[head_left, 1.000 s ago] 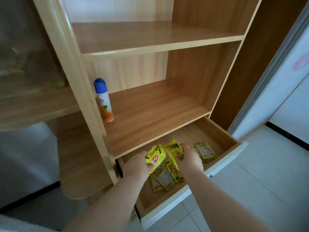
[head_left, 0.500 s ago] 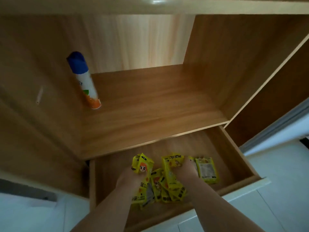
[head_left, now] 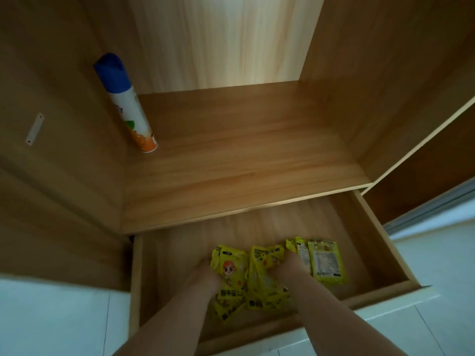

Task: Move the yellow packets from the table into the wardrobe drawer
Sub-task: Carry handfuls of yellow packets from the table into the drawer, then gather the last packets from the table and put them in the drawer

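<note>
Left hand (head_left: 203,277): reaching down into the open drawer, fingers curled against the left side of a heap of yellow packets (head_left: 246,281). The packets hide the fingertips, so whether the hand grips any or only presses on them cannot be told.

Right hand (head_left: 291,265): inside the drawer on the right side of the same heap, fingers bent down among the packets. The grip is likewise hidden; held or merely touched cannot be told.

Yellow packets: a loose overlapping pile between the two hands, lying on the drawer floor toward its near edge. The packet nearest the left hand shows a cartoon face with orange hair. Print on the rest is too blurred to read.

Separate packets (head_left: 325,262): a few more lie flat just right of the right hand, showing pale label panels, also on the drawer floor.

Wardrobe drawer (head_left: 385,255): light wood, pulled out toward the viewer beneath the lowest shelf, with a pale front panel along its near edge.

Shelf (head_left: 244,155): wooden, directly above the drawer's far part.

Spray can (head_left: 126,104): white body, blue cap, orange band at the base, standing at the far left of the shelf beside the side wall.

Floor (head_left: 437,273): pale tiles, to the right of and in front of the drawer.
</note>
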